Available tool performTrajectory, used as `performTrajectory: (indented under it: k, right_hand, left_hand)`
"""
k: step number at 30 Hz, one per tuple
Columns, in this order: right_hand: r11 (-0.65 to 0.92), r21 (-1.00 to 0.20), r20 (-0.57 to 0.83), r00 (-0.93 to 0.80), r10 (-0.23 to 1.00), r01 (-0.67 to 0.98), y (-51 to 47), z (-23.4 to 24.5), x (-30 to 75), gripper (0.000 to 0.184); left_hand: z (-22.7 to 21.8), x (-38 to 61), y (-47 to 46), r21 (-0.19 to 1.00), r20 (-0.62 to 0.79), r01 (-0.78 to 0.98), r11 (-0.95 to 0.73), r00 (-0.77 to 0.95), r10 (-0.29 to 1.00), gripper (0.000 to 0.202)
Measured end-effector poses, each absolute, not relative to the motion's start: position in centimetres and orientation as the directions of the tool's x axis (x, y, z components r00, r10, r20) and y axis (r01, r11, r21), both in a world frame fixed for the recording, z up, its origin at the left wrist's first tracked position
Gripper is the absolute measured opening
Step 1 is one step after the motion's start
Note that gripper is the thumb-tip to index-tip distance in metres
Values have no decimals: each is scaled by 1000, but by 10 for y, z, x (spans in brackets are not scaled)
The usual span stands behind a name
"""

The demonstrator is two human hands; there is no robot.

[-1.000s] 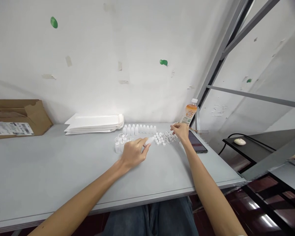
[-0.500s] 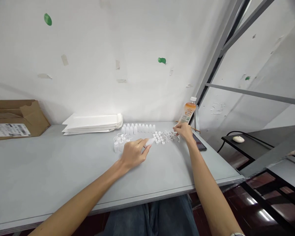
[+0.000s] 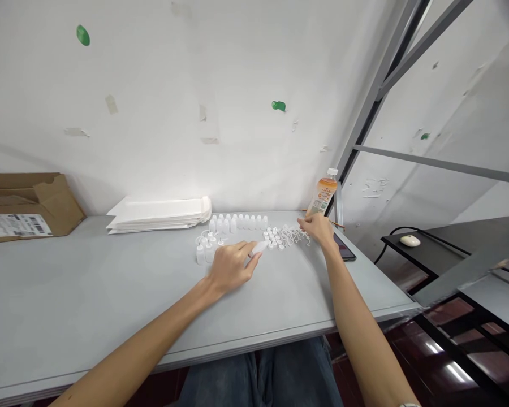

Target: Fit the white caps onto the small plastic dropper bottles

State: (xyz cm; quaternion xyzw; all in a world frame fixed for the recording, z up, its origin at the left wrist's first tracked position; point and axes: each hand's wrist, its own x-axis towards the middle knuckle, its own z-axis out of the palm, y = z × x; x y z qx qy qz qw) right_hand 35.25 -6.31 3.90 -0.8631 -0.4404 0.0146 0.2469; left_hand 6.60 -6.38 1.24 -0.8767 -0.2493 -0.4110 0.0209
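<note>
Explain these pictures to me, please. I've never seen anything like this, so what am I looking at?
There's no machine here. This is a person's own view, from a camera worn on the head, looking down at two bare hands. On the grey table stand rows of small white bottles, beside a heap of white caps. The left hand holds one white bottle. The right hand is at the heap's edge. Farther back are white paper sleeves, a cardboard box, an orange drink bottle and a phone.
</note>
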Motion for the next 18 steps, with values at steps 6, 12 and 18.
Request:
performTrajectory:
  k: [6,12,18]
  right_hand:
    - [-102,-754,341,520,783,648,-62,44,337,40]
    - [160,-955,170,18,985,251,-69,52,278,44]
    - [250,-968,247,-77,966,38,-75,50,234,36]
  left_hand:
    - [15,66,-66,197,711,470,-861,536,456,27]
    - [17,67,-64,268,719,534,-802,443,536,29]
    - [23,63,-56,272,767,584,-765,349,539,23]
